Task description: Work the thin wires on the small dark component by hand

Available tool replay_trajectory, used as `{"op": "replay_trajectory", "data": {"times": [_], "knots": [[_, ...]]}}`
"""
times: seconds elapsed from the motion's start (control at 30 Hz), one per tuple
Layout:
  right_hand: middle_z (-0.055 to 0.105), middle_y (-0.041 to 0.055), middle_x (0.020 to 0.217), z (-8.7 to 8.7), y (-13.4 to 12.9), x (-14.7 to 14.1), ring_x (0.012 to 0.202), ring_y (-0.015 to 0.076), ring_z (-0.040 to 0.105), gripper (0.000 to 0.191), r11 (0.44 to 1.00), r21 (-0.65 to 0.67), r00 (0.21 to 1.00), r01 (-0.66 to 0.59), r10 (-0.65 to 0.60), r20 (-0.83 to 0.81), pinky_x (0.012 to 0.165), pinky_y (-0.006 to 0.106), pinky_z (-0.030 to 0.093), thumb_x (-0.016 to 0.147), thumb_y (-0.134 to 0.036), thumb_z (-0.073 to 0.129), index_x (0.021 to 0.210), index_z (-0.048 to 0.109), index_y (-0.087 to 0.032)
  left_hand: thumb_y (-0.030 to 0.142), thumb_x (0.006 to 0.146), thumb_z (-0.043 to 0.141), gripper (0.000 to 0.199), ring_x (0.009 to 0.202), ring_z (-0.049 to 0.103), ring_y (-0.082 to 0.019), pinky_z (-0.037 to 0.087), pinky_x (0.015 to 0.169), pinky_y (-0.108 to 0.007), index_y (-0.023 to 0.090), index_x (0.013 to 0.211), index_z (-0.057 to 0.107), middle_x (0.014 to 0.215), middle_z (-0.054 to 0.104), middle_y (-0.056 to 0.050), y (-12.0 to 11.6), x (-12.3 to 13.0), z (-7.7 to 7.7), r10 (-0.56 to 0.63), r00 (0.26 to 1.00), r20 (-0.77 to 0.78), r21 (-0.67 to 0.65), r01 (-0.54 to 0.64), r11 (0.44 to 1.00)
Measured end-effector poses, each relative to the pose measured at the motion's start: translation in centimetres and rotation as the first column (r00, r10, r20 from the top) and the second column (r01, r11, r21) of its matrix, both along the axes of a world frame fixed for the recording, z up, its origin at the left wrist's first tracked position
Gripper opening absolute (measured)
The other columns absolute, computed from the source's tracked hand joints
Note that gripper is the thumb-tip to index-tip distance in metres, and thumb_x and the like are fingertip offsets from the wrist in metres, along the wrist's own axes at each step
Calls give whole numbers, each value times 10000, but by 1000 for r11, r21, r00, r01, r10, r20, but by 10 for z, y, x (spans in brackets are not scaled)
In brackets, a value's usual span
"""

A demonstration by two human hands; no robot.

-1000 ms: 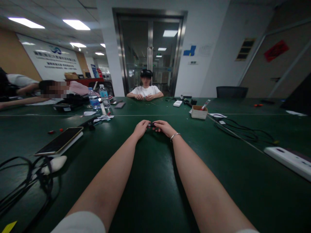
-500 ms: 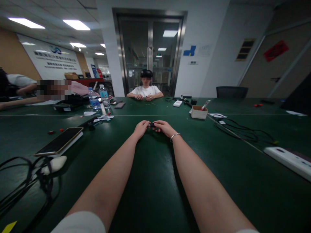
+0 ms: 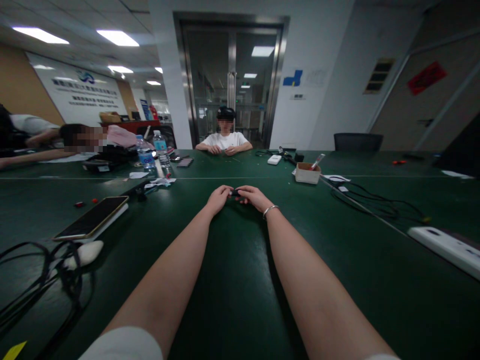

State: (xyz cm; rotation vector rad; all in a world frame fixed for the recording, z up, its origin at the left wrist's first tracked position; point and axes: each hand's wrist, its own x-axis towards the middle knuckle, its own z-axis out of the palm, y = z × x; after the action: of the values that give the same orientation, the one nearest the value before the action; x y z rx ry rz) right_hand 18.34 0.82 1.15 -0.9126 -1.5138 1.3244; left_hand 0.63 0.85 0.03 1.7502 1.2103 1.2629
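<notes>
Hands meet over a small dark object (image 3: 234, 192), long axis running sideways between them; left hand (image 3: 217, 198) and right hand (image 3: 254, 196) each pinch an end, equally near

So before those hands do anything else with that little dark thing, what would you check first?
1. Both hands on it: left hand and right hand meet at the small dark object: ok.
2. Grip firmness: cannot tell, object too small.
3. Bare green table under the forearms: ok.
4. Phone well clear to the left: ok.
5. Black cables clear to the right: ok.
</notes>
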Motion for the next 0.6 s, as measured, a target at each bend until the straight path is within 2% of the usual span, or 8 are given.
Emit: {"op": "replay_trajectory", "data": {"times": [0.07, 0.2, 0.33, 0.47, 0.6], "knots": [[686, 29, 661, 0, 0, 0, 453, 50, 515, 171, 1000, 1, 1000, -1, 1, 1, 480, 151, 448, 824, -147, 619, 987, 662, -121, 302, 848, 455, 277, 671, 547, -139, 405, 598, -245, 165, 976, 658, 758, 630, -39, 0, -1, 0, 2, 1000, -9, 10, -2, 1000], [683, 28, 656, 1, 0, 0, 456, 50, 520, 158, 1000, 3, 1000, -1, 1, 3, 476, 147, 447, 822, -136, 618, 973, 662, -120, 261, 810, 488, 257, 664, 537, -124, 396, 586, -232, 168, 982, 654, 804, 629, -35, 0, 0, -1, 3, 999, 33, -20, -3, 1000], [683, 25, 655, 2, -2, -1, 457, 51, 523, 155, 1000, -7, 1000, 4, -4, 1, 473, 144, 446, 828, -124, 603, 972, 660, -123, 305, 836, 454, 281, 621, 529, -126, 401, 580, -240, 152, 958, 656, 702, 601, -27, 0, 1, -1, -20, 998, 62, -28, 21, 999], [685, 27, 657, 2, -3, -1, 450, 49, 517, 151, 1000, -3, 1000, 7, -7, 4, 481, 148, 452, 831, -123, 598, 970, 657, -121, 250, 764, 541, 261, 675, 548, -133, 418, 624, -250, 168, 980, 661, 767, 623, -30, 0, 0, 0, 13, 1000, 28, -17, -12, 1000], [683, 28, 648, 1, -1, 0, 439, 47, 510, 150, 1000, -7, 1000, 14, -13, 5, 480, 149, 448, 841, -138, 593, 980, 647, -118, 252, 707, 605, 298, 684, 553, -143, 431, 651, -267, 170, 988, 659, 746, 621, -25, -4, -1, 3, 16, 999, 38, 16, -17, 1000]]}}
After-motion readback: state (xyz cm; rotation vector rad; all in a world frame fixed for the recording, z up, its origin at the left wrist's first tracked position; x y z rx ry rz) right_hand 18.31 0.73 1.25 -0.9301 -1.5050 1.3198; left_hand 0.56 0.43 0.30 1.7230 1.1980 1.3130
